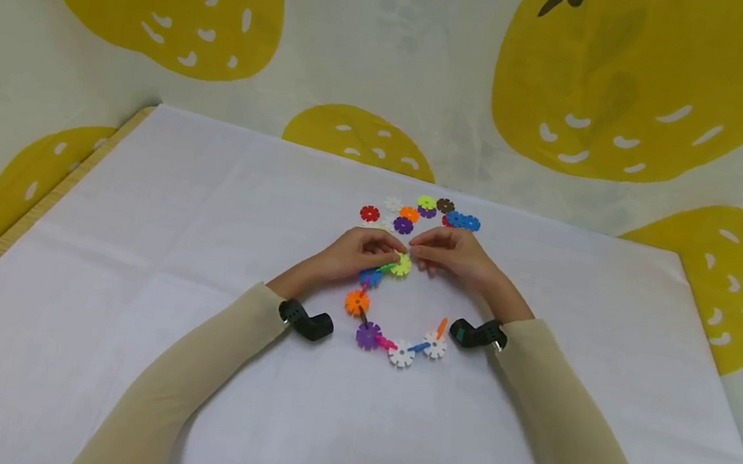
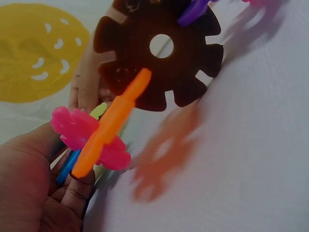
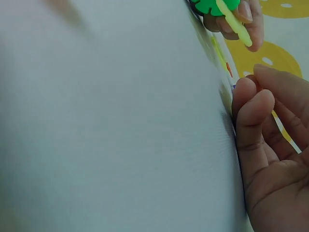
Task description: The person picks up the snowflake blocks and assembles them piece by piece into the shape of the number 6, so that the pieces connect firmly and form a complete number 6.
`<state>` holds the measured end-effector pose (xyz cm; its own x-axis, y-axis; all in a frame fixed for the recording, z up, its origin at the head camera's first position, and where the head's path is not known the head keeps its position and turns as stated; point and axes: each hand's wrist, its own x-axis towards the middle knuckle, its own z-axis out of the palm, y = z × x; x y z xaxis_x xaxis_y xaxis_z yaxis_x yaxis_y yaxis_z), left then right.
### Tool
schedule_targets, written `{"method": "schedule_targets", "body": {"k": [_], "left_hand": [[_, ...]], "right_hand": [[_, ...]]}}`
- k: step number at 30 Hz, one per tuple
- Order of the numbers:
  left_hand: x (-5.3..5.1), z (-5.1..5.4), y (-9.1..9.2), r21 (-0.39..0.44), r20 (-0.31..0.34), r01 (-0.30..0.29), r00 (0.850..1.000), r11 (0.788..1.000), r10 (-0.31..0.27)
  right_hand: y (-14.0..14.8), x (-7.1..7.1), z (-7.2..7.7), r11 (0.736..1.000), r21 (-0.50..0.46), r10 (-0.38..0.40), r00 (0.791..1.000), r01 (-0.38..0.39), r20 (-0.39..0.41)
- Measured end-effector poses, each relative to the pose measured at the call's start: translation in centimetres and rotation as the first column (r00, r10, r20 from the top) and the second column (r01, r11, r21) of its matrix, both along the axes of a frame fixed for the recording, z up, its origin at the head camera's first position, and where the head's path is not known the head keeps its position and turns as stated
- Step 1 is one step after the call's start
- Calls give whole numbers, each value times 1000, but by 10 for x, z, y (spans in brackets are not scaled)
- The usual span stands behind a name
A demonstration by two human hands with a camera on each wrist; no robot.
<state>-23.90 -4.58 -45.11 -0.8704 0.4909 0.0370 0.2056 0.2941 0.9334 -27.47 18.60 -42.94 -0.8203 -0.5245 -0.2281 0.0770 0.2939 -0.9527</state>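
A curved chain of slotted plastic snowflake discs lies on the white cloth, with a purple disc (image 1: 368,336) and white disc (image 1: 401,354) among its links. My left hand (image 1: 362,254) grips the chain's upper end, at the yellow-green disc (image 1: 400,264). In the left wrist view, a brown disc (image 2: 130,58), an edge-on orange disc (image 2: 108,128) and a pink disc (image 2: 72,126) hang linked close by. My right hand (image 1: 460,256) hovers just right of that end, fingers loosely bent, with no disc visible in it. In the right wrist view, a green disc (image 3: 208,6) shows beside the left fingers.
Loose discs lie behind the hands: a red disc (image 1: 370,213), a purple disc (image 1: 403,225), a brown disc (image 1: 445,206) and a blue disc (image 1: 470,223), some overlapping. The table's wooden edge (image 1: 5,234) shows at left. A patterned curtain (image 1: 389,44) hangs behind.
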Motion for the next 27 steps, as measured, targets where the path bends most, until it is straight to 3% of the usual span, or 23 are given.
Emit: {"method": "schedule_targets", "body": {"k": [7,13,21,27], "left_hand": [[1,-1,2,27,7,2,1000,1000,-3],[1,-4,4,29,6,10,1000,1000,-10],[1,-4,5,15,-2,15,1000,1000,-15],[1,-3,4,7,1,12,1000,1000,-12]], "right_hand": [[-4,-10,-3,995,72,-70,996,74,-59],[-9,-15,-4,988,65,-135,988,140,-76],[-14,-23,-6,975,168,-119,978,149,-173],[-16,-27,-6,975,203,-37,972,86,-234]]}}
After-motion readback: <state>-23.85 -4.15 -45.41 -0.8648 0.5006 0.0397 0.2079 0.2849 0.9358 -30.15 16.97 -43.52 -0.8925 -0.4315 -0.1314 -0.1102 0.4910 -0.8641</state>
